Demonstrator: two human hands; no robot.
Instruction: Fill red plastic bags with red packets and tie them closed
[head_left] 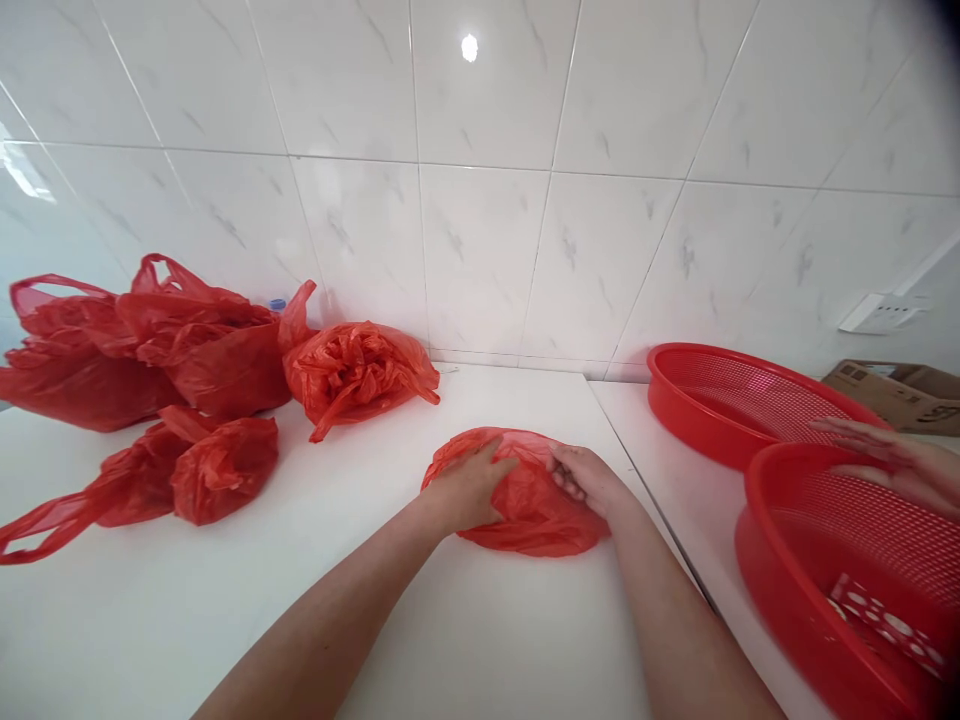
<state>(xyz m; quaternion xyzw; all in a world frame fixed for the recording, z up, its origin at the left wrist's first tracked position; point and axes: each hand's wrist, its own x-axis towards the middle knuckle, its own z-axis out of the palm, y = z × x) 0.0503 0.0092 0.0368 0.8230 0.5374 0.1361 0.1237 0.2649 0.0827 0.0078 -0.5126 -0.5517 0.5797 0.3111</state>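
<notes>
A red plastic bag [525, 520] lies low and spread on the white table in front of me. My left hand [471, 488] rests on its left part with thumb and fingers apart; some fingertips are lost against the red film. My right hand [589, 478] is at the bag's right side, its fingers curled against the plastic near the upper edge. What the bag contains, if anything, cannot be seen.
Several filled red bags [225, 365] stand at the left, one bunched bag [360, 370] near the tiled wall. At right are two red plastic baskets [757, 480], another person's hand [900, 460] over them, a cardboard box [892, 395] and a wall socket [881, 312]. A seam divides the tabletops.
</notes>
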